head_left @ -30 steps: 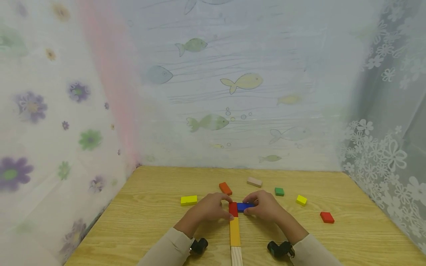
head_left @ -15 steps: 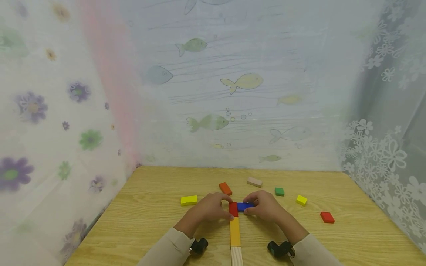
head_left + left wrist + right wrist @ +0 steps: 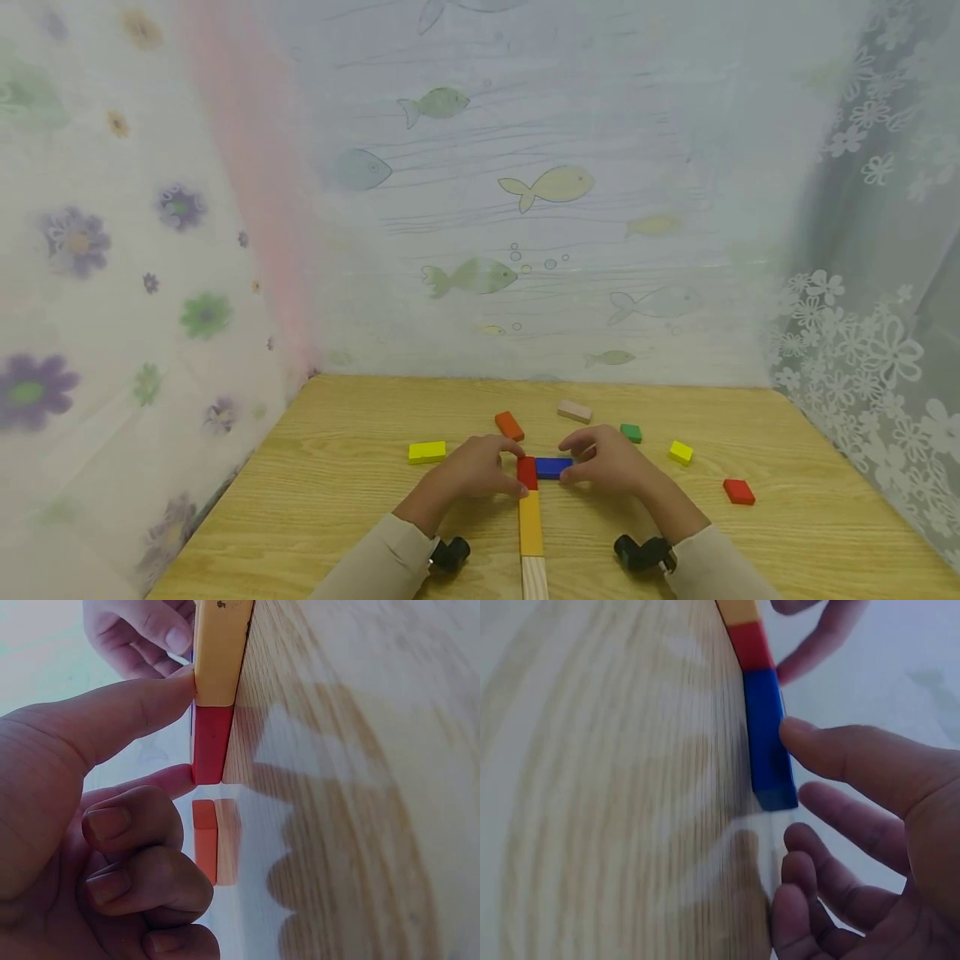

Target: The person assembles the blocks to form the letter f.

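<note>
A red block lies flat on the table, with an orange-yellow block against its near end. My left hand pinches the red block, index finger at its far end and thumb down by the joint with the yellow one. From the red block's right side extends a blue block. My right hand is at the blue block's right end, index finger raised off it and fingers spread; its thumb overlaps the block's edge in the right wrist view.
A pale wooden block continues the row toward the front. Around the back lie a yellow block, an orange block, a beige block, a green block, a small yellow block and a red piece.
My right hand has loosened from the blue block and shifted slightly right, fingers spreading. The left hand and the blocks stay where they were.
</note>
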Available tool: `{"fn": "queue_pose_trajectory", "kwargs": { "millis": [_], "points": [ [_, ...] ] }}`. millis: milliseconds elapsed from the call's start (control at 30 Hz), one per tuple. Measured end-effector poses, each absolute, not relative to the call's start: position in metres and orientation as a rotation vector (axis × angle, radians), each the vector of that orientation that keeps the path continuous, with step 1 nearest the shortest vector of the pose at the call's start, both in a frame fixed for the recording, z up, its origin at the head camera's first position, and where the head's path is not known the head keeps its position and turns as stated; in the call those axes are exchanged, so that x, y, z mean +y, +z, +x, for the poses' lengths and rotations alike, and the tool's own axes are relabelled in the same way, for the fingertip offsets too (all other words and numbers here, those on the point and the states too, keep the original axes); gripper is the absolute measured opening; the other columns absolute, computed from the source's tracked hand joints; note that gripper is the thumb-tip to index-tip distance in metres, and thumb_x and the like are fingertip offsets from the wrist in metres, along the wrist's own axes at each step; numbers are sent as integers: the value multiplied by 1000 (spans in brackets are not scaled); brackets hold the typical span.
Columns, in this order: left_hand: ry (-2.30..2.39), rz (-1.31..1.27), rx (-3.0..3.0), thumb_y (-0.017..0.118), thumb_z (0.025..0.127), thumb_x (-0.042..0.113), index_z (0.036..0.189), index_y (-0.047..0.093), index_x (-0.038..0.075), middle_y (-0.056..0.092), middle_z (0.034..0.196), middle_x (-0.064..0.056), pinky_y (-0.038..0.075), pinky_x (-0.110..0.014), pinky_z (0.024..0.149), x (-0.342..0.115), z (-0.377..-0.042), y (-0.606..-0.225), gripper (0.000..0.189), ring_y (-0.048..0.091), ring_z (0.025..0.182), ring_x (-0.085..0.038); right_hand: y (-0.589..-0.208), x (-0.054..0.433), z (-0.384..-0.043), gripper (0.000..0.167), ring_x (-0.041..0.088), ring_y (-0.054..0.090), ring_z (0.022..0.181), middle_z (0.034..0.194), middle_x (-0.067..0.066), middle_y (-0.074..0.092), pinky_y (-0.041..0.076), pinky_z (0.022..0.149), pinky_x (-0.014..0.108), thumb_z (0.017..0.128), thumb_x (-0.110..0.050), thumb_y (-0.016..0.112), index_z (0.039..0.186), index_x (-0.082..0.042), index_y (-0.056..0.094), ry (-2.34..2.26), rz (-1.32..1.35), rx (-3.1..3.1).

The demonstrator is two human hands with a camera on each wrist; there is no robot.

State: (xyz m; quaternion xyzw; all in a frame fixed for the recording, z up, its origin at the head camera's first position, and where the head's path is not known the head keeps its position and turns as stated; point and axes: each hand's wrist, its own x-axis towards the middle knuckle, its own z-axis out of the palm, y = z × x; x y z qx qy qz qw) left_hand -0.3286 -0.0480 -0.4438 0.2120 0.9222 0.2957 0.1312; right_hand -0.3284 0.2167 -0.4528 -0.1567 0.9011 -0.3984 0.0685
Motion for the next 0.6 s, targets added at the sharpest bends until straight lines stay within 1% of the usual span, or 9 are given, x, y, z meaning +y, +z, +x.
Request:
{"fn": "queue_pose_trajectory", "kwargs": {
  "millis": [200,400,467,600],
  "points": [
    [844,620,2694,89,79,41,127,72,24,69,102,7,51,-35,76,-47,-330,-446,53,56,82,-15,-456,231,-332,42,20,65,100,109,4,72,56,86,39,83,-25,88,120,-9,76,-1228,-570,2656],
    [846,619,2694,89,79,40,126,72,24,69,100,6,51,-36,77,-48,-330,-446,53,57,84,-16,-456,235,-333,40,20,66,102,115,6,75,57,87,36,83,-23,88,118,-9,77,-1268,-573,2600],
    [845,619,2695,89,79,40,126,72,24,70,104,6,52,-36,78,-48,-330,-446,53,57,86,-15,-457,236,-333,39,20,67,103,115,6,76,57,87,37,83,-23,88,117,-9,78,-1271,-575,2593],
    [851,615,2690,90,79,40,126,72,24,68,100,6,50,-36,75,-48,-329,-445,53,56,83,-16,-457,236,-333,38,19,67,102,116,7,76,57,87,37,83,-23,88,116,-9,78,-1267,-585,2592]
  ]
}}
